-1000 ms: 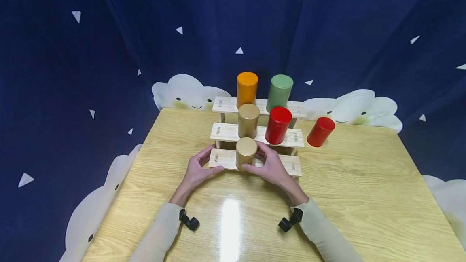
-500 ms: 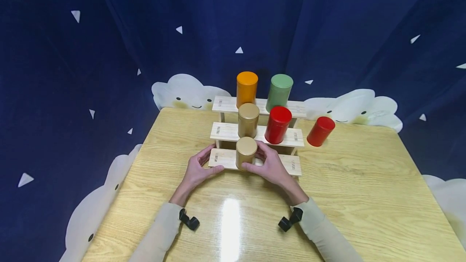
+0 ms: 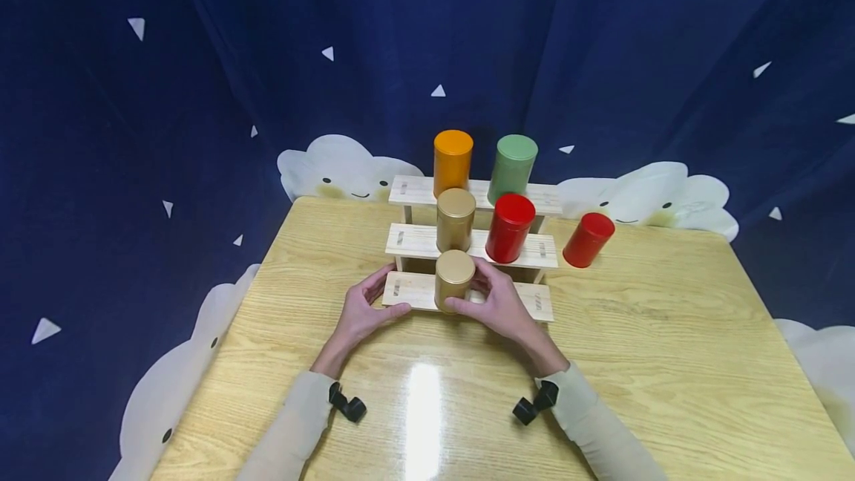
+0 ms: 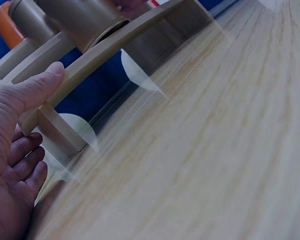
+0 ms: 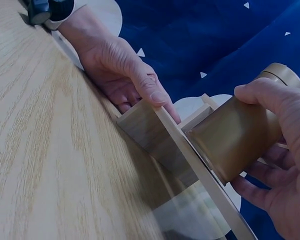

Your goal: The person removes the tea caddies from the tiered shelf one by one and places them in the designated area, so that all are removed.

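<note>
A stepped wooden shelf with three tiers stands on the table. My right hand grips a gold canister at the middle of the lowest tier, thumb in front and fingers behind its right side. In the right wrist view the gold canister is upright relative to the tier, its base at the board. My left hand holds the left end of that tier. Its thumb lies along the front edge in the left wrist view, where the fingers of the left hand curl beside the shelf's end.
Another gold canister and a red canister stand on the middle tier. The top tier bears an orange canister and a green canister. A second red canister stands on the table, right of the shelf.
The gold canister in my right hand has shifted very slightly to the right along the lowest tier. My left hand has stayed in place.
</note>
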{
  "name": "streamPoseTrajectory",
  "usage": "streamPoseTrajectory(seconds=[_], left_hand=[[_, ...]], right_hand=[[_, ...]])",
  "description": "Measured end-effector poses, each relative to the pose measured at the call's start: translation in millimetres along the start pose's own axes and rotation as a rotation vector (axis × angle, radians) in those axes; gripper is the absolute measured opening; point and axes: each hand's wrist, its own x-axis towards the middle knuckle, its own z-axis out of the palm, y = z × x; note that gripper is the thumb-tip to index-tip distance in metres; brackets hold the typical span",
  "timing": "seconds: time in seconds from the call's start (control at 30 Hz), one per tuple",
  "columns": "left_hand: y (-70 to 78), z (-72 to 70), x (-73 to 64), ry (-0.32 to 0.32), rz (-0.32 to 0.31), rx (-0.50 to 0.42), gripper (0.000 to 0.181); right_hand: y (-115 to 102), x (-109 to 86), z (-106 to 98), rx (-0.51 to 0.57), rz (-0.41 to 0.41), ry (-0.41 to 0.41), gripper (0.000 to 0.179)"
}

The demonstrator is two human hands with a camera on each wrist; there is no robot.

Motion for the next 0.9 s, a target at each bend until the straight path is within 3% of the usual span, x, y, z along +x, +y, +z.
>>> streamPoseTrajectory(seconds=[0.9], left_hand=[[2.4, -0.1, -1.2, 0.003, 0.002, -0.008, 0.083]], right_hand=[[-8.1, -20.4, -23.9, -0.049, 0.051, 0.058, 0.077]])
